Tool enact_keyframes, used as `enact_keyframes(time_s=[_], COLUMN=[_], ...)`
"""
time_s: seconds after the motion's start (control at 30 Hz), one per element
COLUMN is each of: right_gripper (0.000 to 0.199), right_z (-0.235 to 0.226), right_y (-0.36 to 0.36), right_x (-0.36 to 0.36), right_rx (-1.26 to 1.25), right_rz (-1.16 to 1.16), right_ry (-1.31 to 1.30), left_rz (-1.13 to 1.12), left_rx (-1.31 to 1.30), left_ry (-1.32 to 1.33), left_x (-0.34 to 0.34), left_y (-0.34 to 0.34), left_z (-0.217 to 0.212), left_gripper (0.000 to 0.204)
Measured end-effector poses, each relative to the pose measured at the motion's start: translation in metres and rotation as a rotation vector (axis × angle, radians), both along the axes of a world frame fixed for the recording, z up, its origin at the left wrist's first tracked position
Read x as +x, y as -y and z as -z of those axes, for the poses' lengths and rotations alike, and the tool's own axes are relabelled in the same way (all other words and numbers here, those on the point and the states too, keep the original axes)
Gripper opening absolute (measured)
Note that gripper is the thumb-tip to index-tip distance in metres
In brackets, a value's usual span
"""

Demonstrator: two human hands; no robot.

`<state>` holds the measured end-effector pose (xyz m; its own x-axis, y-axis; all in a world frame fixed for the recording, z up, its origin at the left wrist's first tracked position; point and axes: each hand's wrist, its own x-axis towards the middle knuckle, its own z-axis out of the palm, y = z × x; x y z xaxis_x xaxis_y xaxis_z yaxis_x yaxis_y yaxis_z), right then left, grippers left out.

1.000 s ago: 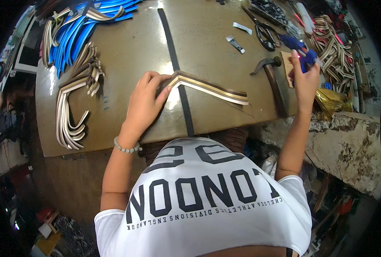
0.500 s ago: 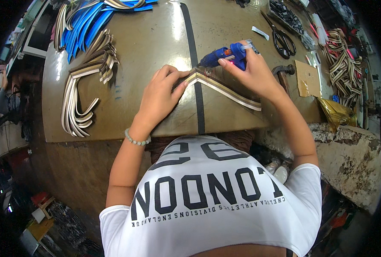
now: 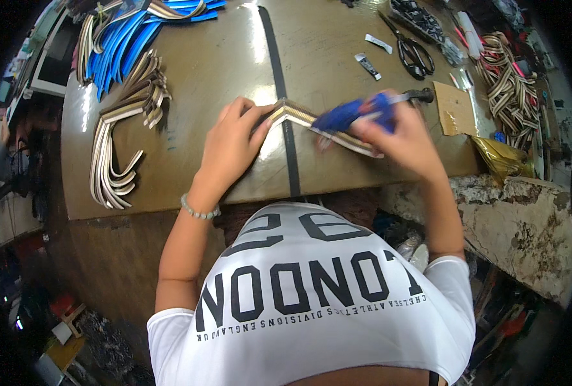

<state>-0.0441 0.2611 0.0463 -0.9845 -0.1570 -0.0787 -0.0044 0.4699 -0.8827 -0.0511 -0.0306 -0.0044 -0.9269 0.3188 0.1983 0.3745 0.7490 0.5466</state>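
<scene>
My left hand (image 3: pixel 233 141) pinches the bent corner of a striped brown, cream and white strap (image 3: pixel 301 117) between thumb and fingers. The strap forms a wide V on the table, its right arm slanting toward me. In my right hand (image 3: pixel 403 143) is a blue glue gun (image 3: pixel 345 117), blurred by motion, with its nozzle pointing left over the strap's right arm. Whether the nozzle touches the strap I cannot tell.
Folded striped straps (image 3: pixel 103 168) lie left, below blue strips (image 3: pixel 125 53). Toward the right are scissors (image 3: pixel 416 59), two small packets (image 3: pixel 367 67), a hammer (image 3: pixel 421 95), cardboard (image 3: pixel 454 108), a gold bag (image 3: pixel 501 157) and tangled straps (image 3: pixel 508 83). A black band (image 3: pixel 278 64) crosses the table (image 3: pixel 208 58).
My right hand has drawn the glue gun right and toward me, away from the strap's corner. A second small packet is now uncovered. My left hand keeps its pinch.
</scene>
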Motion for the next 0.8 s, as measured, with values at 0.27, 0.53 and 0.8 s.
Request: enact_keyframes(time_s=[0.27, 0.53, 0.8], right_gripper=[0.053, 0.029, 0.018], right_z=[0.045, -0.005, 0.053], right_y=[-0.159, -0.14, -0.163], right_x=[0.03, -0.005, -0.15], right_rx=[0.541, 0.638, 0.755], right_rz=[1.072, 0.529, 0.004], right_ry=[-0.36, -0.228, -0.216], left_rz=[-0.191, -0.073, -0.083], left_rx=[-0.06, -0.03, -0.034], left_ry=[0.011, 0.009, -0.117], left_x=[0.033, 0.025, 0.031], left_y=[-0.003, -0.006, -0.002], left_z=[-0.025, 0.005, 0.016], left_gripper=[0.027, 0.034, 0.037])
